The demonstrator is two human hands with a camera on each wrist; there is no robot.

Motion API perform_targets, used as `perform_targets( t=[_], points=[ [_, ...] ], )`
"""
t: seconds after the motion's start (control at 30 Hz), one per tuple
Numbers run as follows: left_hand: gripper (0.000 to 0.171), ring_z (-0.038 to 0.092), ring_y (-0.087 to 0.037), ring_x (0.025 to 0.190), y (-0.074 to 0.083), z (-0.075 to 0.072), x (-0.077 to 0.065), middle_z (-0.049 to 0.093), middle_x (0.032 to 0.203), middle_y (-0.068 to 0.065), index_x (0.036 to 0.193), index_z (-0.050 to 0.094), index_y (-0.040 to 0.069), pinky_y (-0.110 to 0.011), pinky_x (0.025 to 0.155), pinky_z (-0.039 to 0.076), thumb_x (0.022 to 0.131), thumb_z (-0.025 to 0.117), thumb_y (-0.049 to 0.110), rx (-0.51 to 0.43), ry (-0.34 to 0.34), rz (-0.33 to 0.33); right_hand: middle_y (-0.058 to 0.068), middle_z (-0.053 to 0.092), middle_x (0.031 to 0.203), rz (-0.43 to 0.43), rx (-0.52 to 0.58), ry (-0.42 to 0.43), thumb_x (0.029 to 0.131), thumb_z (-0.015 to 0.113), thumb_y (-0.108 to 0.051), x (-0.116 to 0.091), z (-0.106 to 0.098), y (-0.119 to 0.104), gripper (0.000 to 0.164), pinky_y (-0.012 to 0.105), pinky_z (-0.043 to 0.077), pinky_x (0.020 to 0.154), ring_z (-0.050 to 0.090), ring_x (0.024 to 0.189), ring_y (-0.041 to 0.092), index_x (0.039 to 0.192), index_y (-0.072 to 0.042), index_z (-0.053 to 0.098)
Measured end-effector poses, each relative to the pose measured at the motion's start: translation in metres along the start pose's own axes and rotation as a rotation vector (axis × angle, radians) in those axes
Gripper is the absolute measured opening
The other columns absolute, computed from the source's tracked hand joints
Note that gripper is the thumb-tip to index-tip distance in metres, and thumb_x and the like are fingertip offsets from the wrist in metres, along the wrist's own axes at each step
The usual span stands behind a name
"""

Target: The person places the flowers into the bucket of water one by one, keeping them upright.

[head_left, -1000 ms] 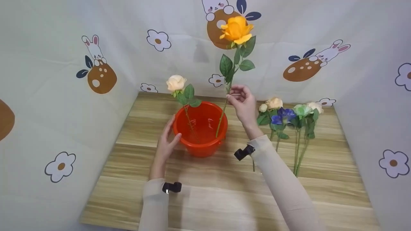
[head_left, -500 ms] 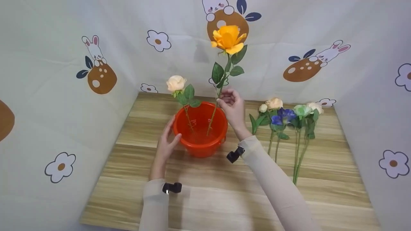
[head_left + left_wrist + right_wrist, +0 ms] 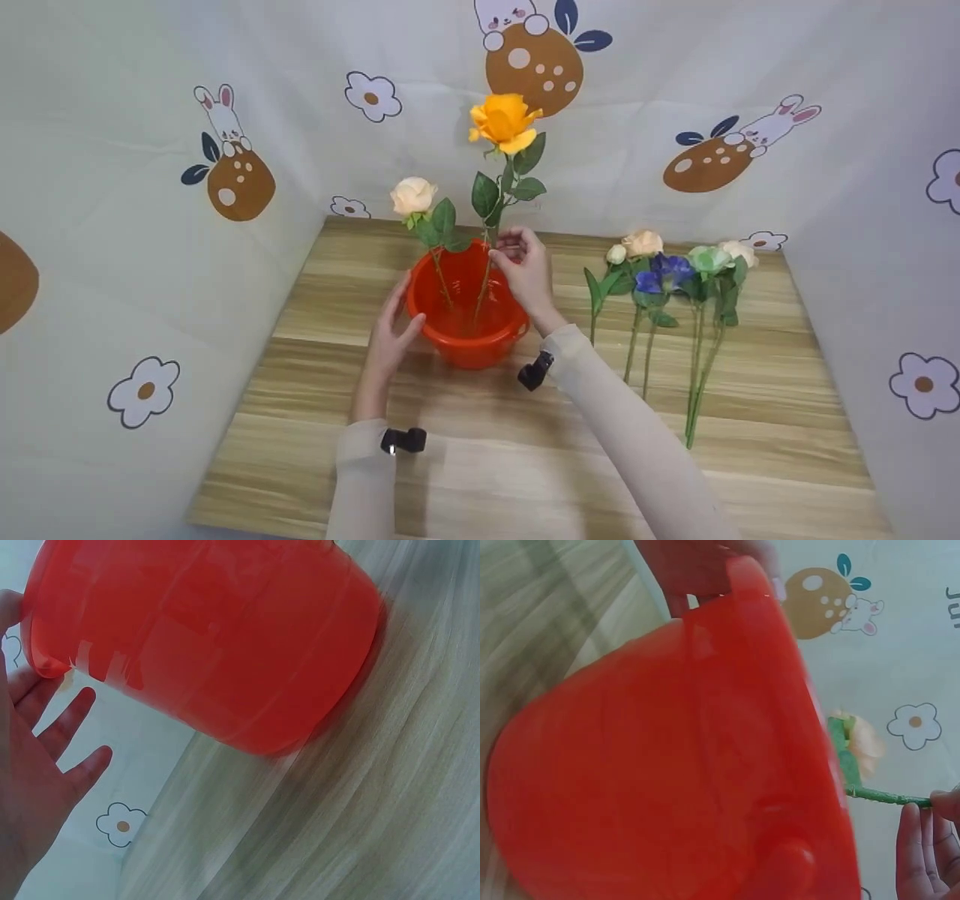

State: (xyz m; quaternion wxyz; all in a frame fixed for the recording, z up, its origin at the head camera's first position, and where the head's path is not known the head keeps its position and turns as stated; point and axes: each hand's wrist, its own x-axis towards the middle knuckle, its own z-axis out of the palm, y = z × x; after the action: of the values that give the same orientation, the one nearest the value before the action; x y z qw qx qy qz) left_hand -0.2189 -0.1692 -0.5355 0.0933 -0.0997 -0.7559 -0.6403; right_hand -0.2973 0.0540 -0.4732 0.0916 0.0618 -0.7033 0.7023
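My right hand [image 3: 527, 271] pinches the stem of a yellow-orange artificial rose [image 3: 504, 124] between thumb and fingers. The rose stands nearly upright, its lower stem inside a red bucket [image 3: 472, 352]. In the right wrist view the pinched green stem [image 3: 885, 797] shows beyond the bucket rim. My left hand [image 3: 386, 341] rests against the bucket's left side at the rim. Its fingers [image 3: 69, 724] are spread and fairly straight in the left wrist view. A pale peach rose [image 3: 413, 196] leans in the bucket, its stem reaching down inside.
On the wooden table [image 3: 480, 465], right of the bucket, lie several flowers: a peach rose [image 3: 643, 243], a blue-purple flower [image 3: 664, 274], a pale green flower [image 3: 709, 259] and a cream one [image 3: 739, 253]. A patterned cloth [image 3: 435, 45] surrounds the table's back and sides.
My right hand has moved left and down, bringing the yellow-orange rose lower and its stem deeper into the bucket. My left hand has stayed at the bucket's side.
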Motion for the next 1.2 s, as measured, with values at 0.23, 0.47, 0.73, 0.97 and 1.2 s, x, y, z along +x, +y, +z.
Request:
perform_targets(
  t=[0.23,0.47,0.73,0.97,1.2],
  points=[
    [0.065,0.029,-0.036,0.150,0.000,0.001,-0.001,0.030,0.161,-0.022,0.153,0.032,-0.003,-0.050,0.125,0.022,0.095,0.061,0.001,-0.003,0.001,-0.010,0.017,0.065,0.094,0.027,-0.043,-0.053,0.085,0.066,0.012,0.000,0.009,0.014,0.024,0.020,0.058,0.067,0.063,0.074,0.010,0.107,0.007,0.060],
    [0.066,0.030,-0.026,0.151,-0.034,0.001,0.004,0.031,0.163,-0.013,0.155,0.036,0.009,-0.045,0.125,0.023,0.095,0.063,0.005,-0.016,0.020,0.018,0.019,0.067,0.094,0.038,-0.131,-0.084,0.084,0.067,0.012,0.001,0.016,0.023,0.023,0.024,0.060,0.069,0.063,0.074,0.012,0.106,0.007,0.061],
    [0.066,0.028,-0.033,0.152,-0.020,0.002,0.003,0.029,0.163,-0.019,0.154,0.032,0.001,-0.050,0.125,0.022,0.095,0.061,-0.001,-0.013,0.008,-0.004,0.015,0.069,0.095,0.091,-0.302,-0.130,0.085,0.072,0.006,0.007,0.022,0.027,0.021,0.029,0.062,0.071,0.070,0.080,0.023,0.104,-0.001,0.064],
    [0.064,0.032,-0.034,0.149,0.000,0.000,0.001,0.032,0.161,-0.020,0.153,0.033,-0.004,-0.050,0.124,0.025,0.094,0.059,-0.002,0.012,-0.002,-0.009,0.011,0.067,0.092,0.152,-0.426,-0.190,0.087,0.069,0.005,0.012,0.026,0.031,0.019,0.027,0.061,0.068,0.068,0.077,0.018,0.102,-0.004,0.063],
    [0.065,0.030,-0.035,0.150,0.000,0.000,0.001,0.031,0.162,-0.021,0.153,0.032,-0.003,-0.050,0.124,0.025,0.094,0.059,-0.002,0.014,-0.004,-0.002,0.003,0.064,0.086,0.209,-0.578,-0.240,0.090,0.066,-0.001,0.012,0.030,0.035,0.013,0.021,0.052,0.062,0.062,0.070,0.014,0.101,-0.008,0.063]
  ],
)
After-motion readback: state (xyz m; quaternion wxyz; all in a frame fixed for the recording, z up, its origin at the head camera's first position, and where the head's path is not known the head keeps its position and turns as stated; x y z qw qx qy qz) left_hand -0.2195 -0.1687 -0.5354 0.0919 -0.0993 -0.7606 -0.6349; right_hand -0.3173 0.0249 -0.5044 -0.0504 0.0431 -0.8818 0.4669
